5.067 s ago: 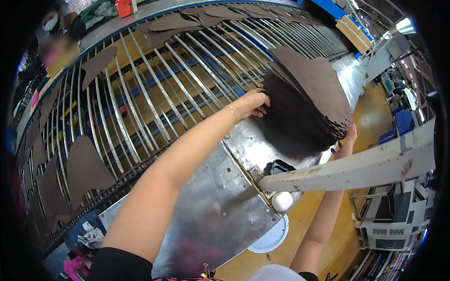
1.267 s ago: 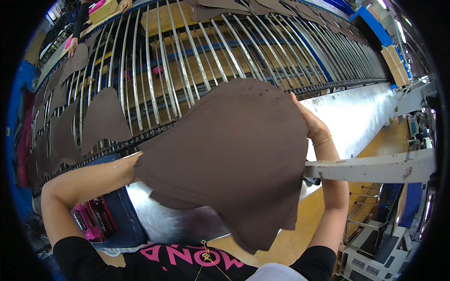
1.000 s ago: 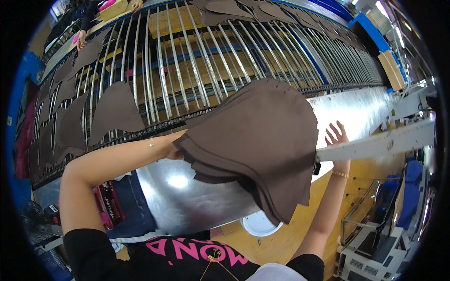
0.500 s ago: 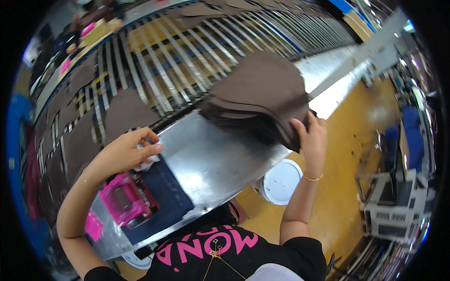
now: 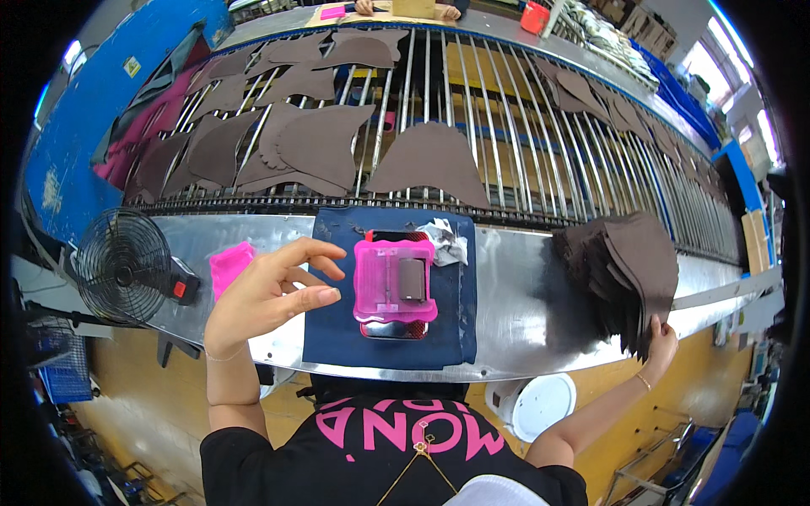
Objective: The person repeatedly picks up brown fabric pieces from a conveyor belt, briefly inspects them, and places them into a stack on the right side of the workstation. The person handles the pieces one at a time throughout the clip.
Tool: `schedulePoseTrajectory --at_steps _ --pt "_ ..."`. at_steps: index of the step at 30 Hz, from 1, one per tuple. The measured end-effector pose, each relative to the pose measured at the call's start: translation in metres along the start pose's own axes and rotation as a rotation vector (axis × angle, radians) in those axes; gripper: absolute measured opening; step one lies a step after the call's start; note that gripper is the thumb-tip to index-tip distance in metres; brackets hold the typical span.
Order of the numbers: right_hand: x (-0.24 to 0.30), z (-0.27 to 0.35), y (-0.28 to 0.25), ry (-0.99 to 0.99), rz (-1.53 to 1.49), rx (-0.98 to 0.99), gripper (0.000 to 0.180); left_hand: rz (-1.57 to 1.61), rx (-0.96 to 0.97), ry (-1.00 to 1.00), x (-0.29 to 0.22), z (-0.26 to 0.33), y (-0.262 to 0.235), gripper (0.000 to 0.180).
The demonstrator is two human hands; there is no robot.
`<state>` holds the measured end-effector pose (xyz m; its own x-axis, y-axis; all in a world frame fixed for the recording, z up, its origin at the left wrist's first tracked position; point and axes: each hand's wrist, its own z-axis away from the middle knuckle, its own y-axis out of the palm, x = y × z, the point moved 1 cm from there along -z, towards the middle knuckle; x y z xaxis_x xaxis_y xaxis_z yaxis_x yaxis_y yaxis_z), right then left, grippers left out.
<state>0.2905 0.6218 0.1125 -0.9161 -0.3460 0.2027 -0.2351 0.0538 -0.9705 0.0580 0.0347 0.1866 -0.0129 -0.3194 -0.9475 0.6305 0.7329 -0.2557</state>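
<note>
A thick stack of dark brown cut pieces point(image 5: 624, 274) lies on the shiny metal table point(image 5: 515, 287) at the right. My right hand point(image 5: 661, 344) touches the stack's near corner at the table edge. My left hand point(image 5: 268, 291) hovers open above the table's left part, fingers spread, holding nothing. Just right of it a pink box-shaped device point(image 5: 394, 281) sits on a dark blue cloth point(image 5: 439, 325). A small pink block point(image 5: 228, 263) lies behind my left hand.
Behind the table runs a conveyor of metal rods point(image 5: 472, 110) carrying several brown cut pieces point(image 5: 432, 158). A black fan point(image 5: 125, 268) stands at the left. A crumpled white scrap point(image 5: 445, 240) lies by the device. A white bucket point(image 5: 540, 406) sits below the table.
The brown stack, carried in front of me before, now rests on the table at the right. My left hand has let go of it and swung left over the table.
</note>
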Motion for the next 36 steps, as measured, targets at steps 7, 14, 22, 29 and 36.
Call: schedulePoseTrajectory --at_steps 7,14,22,29,36 --pt "-0.017 -0.008 0.016 -0.05 -0.075 -0.148 0.061 0.127 -0.042 0.052 0.026 -0.001 -0.001 0.039" --pt "-0.058 -0.035 0.033 -0.015 -0.148 -0.109 0.065 0.103 0.049 -0.02 0.021 -0.016 -0.002 0.039" --pt "-0.063 -0.04 0.016 -0.246 0.12 -0.199 0.058 0.059 0.008 0.011 0.032 -0.028 -0.007 0.038" --pt "0.107 0.084 -0.088 -0.185 -0.516 -0.224 0.047 -0.073 -0.167 0.131 0.03 -0.046 -0.007 0.04" --pt "0.23 0.171 -0.059 -0.415 -1.253 0.173 0.041 0.091 -0.376 0.505 0.039 -0.09 0.006 0.058"
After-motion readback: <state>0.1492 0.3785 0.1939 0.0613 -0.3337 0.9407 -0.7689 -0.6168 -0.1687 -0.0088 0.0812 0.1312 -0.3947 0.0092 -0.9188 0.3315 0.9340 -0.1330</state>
